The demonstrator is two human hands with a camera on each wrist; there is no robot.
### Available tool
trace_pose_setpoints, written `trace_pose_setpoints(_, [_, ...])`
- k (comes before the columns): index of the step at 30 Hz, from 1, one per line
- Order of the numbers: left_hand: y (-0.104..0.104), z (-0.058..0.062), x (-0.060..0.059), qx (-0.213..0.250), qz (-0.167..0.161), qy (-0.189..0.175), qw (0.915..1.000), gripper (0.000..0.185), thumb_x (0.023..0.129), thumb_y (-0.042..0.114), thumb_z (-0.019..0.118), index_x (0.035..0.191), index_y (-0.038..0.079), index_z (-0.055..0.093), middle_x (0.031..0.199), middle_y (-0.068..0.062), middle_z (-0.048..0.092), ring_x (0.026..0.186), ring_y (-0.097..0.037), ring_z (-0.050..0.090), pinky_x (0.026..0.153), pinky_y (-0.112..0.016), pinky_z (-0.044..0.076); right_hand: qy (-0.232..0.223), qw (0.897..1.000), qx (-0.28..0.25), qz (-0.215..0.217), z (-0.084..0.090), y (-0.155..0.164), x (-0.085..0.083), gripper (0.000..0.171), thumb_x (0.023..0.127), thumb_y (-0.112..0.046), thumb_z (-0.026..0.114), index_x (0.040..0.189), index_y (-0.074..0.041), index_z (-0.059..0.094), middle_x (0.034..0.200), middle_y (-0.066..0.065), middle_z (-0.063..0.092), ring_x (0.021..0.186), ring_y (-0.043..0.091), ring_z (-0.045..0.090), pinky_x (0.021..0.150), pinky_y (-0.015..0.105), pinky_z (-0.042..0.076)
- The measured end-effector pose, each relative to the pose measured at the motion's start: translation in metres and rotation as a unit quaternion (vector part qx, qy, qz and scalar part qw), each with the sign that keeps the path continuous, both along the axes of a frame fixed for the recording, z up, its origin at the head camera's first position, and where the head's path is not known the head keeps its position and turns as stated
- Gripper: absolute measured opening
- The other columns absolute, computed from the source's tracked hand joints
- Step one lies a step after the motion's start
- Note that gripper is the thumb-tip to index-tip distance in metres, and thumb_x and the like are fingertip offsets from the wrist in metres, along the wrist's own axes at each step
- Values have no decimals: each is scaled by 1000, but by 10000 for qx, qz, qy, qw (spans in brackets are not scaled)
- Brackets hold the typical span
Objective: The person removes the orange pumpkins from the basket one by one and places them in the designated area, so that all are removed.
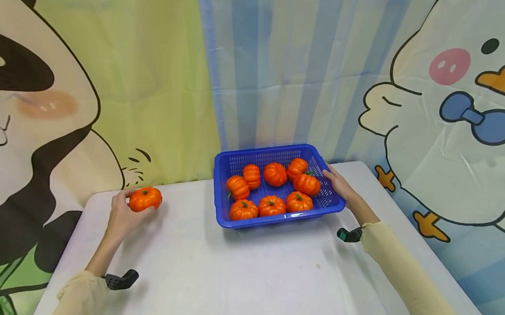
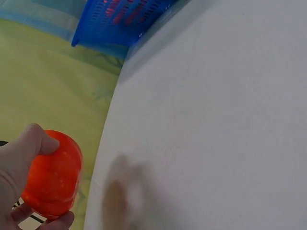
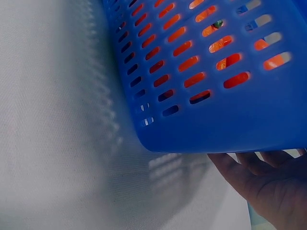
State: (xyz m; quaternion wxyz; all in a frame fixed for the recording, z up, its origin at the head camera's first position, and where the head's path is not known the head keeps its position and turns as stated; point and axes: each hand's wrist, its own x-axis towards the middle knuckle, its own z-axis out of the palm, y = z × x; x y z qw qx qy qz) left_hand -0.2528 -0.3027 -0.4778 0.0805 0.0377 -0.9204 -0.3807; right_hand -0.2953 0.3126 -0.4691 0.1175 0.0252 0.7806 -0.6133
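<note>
While both hands sit on the white tabletop, the lines below log what shows.
left hand: fingers curled round one pumpkin, holding it at left of frame, on or just above the tabletop, cannot tell which
left wrist view: thumb and fingers wrap the pumpkin at lower left; basket corner shows at top
pumpkin: orange, green stem up, near the tabletop's back edge, well apart from the basket
right hand: fingers fairly straight, resting against the right wall of the basket; not curled round anything
right wrist view: hand at lower right, fingertips under the basket's rim edge, touching the blue plastic; orange shows through the slots
basket: blue, slotted walls, centre of frame, standing on the tabletop near the back edge
basket contents: eight orange pumpkins, three in the front row, the rest behind, most touching each other
backdrop: cloth behind the tabletop, panda drawing at left, striped blue in the middle, duck with bow tie at right
sleeves: cream, both forearms at bottom of frame, dark wrist mounts by each cuff
</note>
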Motion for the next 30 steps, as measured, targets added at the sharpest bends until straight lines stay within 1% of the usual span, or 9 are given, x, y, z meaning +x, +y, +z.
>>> trace_pose_setpoints(3, [-6, -5, -2, -279, 64, -96, 9995, 87, 83, 33, 73, 148, -2, 28, 136, -35, 26, 117, -50, 39, 94, -65, 40, 5, 10000, 13, -15, 1, 0, -1, 60, 105, -41, 28, 157, -28, 0, 162, 19, 13, 144, 45, 25, 117, 59, 23])
trace_pose_setpoints(6, [-12, -11, -4, -437, 159, -242, 9986, 90, 82, 33, 74, 149, -4, 26, 135, -36, 23, 118, -51, 35, 94, -66, 39, 11, 10000, -15, -18, 1, 0, 0, 59, 106, -41, 27, 157, -27, 0, 162, 19, 14, 144, 44, 26, 117, 58, 24])
trace_pose_setpoints(9, [-16, -15, -6, -340, 290, -431, 9981, 91, 82, 33, 74, 148, -6, 26, 136, -36, 22, 118, -51, 35, 95, -66, 38, -2, 10000, -57, -12, 1, -1, 0, 59, 106, -40, 27, 157, -27, 0, 162, 19, 14, 144, 44, 26, 117, 58, 24])
trace_pose_setpoints(12, [-20, -17, -8, -115, 430, -610, 9971, 94, 82, 38, 75, 147, -7, 25, 138, -35, 20, 119, -52, 36, 98, -67, 38, -20, 10000, -33, -22, 1, -1, 1, 58, 106, -39, 27, 156, -29, 0, 163, 18, 13, 145, 44, 25, 117, 58, 23])
trace_pose_setpoints(15, [-23, -19, -10, -21, 533, -768, 9956, 96, 82, 43, 74, 147, -7, 23, 139, -35, 18, 120, -52, 37, 99, -67, 38, -33, 10000, -22, -7, 2, -1, 2, 58, 106, -39, 27, 156, -30, -1, 163, 17, 11, 146, 44, 22, 118, 59, 21])
trace_pose_setpoints(19, [-27, -22, -13, -72, 542, -945, 9940, 96, 83, 46, 72, 146, -7, 23, 138, -35, 19, 119, -53, 37, 99, -68, 39, -65, 9999, -93, 36, 2, -2, 1, 58, 106, -38, 27, 156, -32, -1, 163, 16, 10, 147, 44, 20, 118, 59, 19])
trace_pose_setpoints(24, [-31, -25, -16, -68, 520, -1082, 9927, 98, 83, 48, 71, 146, -7, 22, 138, -36, 19, 119, -53, 36, 99, -69, 39, -100, 9999, -133, 40, 2, -2, 0, 58, 106, -36, 27, 156, -32, -1, 163, 16, 10, 146, 44, 21, 118, 60, 20])
trace_pose_setpoints(30, [-33, -27, -15, -63, 545, -1111, 9923, 96, 83, 49, 70, 145, -7, 23, 137, -36, 20, 118, -52, 37, 98, -69, 40, -108, 9999, -107, 23, 4, -1, 0, 58, 106, -37, 27, 156, -31, -2, 163, 17, 10, 146, 44, 22, 118, 59, 20])
